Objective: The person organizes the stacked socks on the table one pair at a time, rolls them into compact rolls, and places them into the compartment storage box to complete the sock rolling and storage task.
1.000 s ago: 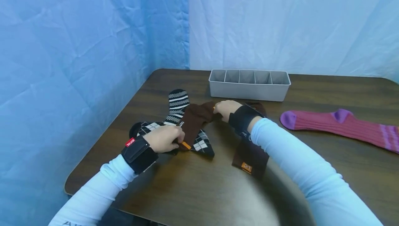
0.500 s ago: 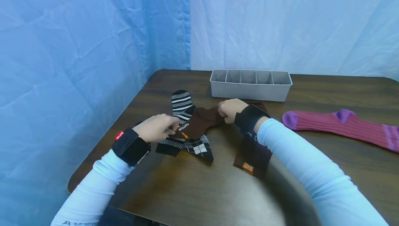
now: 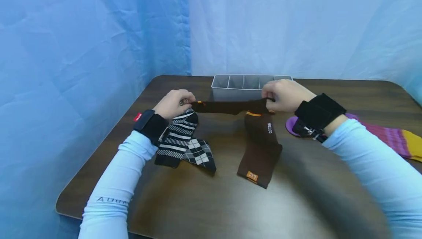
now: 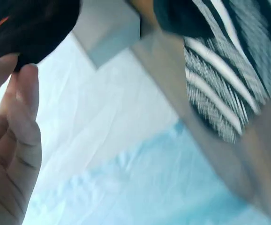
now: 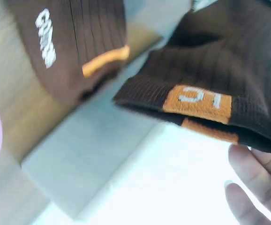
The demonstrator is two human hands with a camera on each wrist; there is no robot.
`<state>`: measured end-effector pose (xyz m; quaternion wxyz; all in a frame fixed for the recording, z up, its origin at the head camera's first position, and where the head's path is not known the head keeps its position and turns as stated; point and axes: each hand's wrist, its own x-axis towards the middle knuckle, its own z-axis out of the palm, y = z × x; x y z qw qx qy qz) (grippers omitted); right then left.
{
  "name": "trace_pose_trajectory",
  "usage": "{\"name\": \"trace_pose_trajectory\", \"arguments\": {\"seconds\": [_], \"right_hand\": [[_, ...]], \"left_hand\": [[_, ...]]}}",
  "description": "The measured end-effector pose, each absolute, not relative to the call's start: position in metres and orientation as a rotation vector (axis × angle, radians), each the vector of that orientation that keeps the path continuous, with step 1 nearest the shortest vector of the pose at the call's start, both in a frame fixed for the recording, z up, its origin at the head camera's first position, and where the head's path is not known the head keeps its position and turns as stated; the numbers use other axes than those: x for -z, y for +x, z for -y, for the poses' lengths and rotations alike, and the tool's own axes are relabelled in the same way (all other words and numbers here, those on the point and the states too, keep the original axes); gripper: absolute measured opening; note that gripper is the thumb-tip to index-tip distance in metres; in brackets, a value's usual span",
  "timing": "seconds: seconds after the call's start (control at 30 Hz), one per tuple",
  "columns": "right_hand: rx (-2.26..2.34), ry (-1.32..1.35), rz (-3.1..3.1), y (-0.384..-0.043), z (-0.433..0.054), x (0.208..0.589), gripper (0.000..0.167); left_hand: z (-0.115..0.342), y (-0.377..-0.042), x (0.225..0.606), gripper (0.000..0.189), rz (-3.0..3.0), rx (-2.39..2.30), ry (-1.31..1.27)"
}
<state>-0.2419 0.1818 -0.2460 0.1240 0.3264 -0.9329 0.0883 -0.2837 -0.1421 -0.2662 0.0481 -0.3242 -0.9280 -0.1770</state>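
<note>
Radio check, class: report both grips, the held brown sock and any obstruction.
Left grip pinches toe end; right grip, cuff. Brown sock stretched between them. No obstruction evident.

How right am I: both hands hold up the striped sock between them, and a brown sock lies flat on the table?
Not quite: the left hand and right hand hold up a brown sock, not the striped sock, as the head view shows. A second brown sock does lie flat on the table.

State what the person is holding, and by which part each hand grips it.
A brown sock: the left hand pinches its toe end, the right hand its cuff.
</note>
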Motion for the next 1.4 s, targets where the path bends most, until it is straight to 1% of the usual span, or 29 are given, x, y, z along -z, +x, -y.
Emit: {"name": "trace_pose_trajectory", "arguments": {"seconds": [0.07, 0.17, 0.33, 0.47, 0.57, 0.7, 0.77, 0.9, 1.07, 1.2, 1.3, 1.4], "right_hand": [[-0.264, 0.979, 2.675, -0.232, -0.186, 0.239, 0.009], [-0.240, 1.111, 2.601, -0.212, -0.180, 0.237, 0.010], [-0.183, 1.446, 2.504, -0.173, -0.138, 0.261, 0.015], [-0.082, 1.629, 2.452, -0.147, -0.099, 0.288, 0.010], [0.002, 1.720, 2.501, -0.135, -0.081, 0.298, 0.005], [0.036, 1.823, 2.581, -0.129, -0.081, 0.299, 0.017], [0.043, 1.809, 2.594, -0.130, -0.088, 0.296, 0.016], [0.104, 1.688, 2.577, -0.132, -0.103, 0.297, 0.010], [0.225, 1.654, 2.542, -0.129, -0.107, 0.310, 0.015], [0.228, 1.612, 2.590, -0.127, -0.104, 0.317, 0.017], [0.205, 1.572, 2.634, -0.125, -0.104, 0.315, 0.017], [0.145, 1.529, 2.697, -0.124, -0.106, 0.306, 0.020]], "left_hand": [[0.127, -0.296, 0.275, 0.015, 2.852, 0.475, -0.963], [0.105, -0.311, 0.291, 0.014, 2.869, 0.300, -0.967], [0.084, -0.322, 0.314, 0.013, 2.869, 0.058, -1.065], [0.081, -0.319, 0.324, 0.016, 2.914, -0.031, -1.138], [0.081, -0.312, 0.325, 0.018, 2.974, -0.074, -1.121], [0.077, -0.299, 0.319, 0.019, 2.996, -0.054, -1.053], [0.072, -0.293, 0.317, 0.017, 3.005, -0.007, -1.042], [0.062, -0.286, 0.318, 0.016, 3.081, 0.007, -0.992], [0.049, -0.285, 0.324, 0.023, 3.181, -0.129, -0.861], [0.039, -0.288, 0.325, 0.024, 3.208, -0.142, -0.841], [0.032, -0.288, 0.322, 0.021, 3.200, -0.129, -0.850], [0.025, -0.286, 0.310, 0.020, 3.145, -0.092, -0.866]]}}
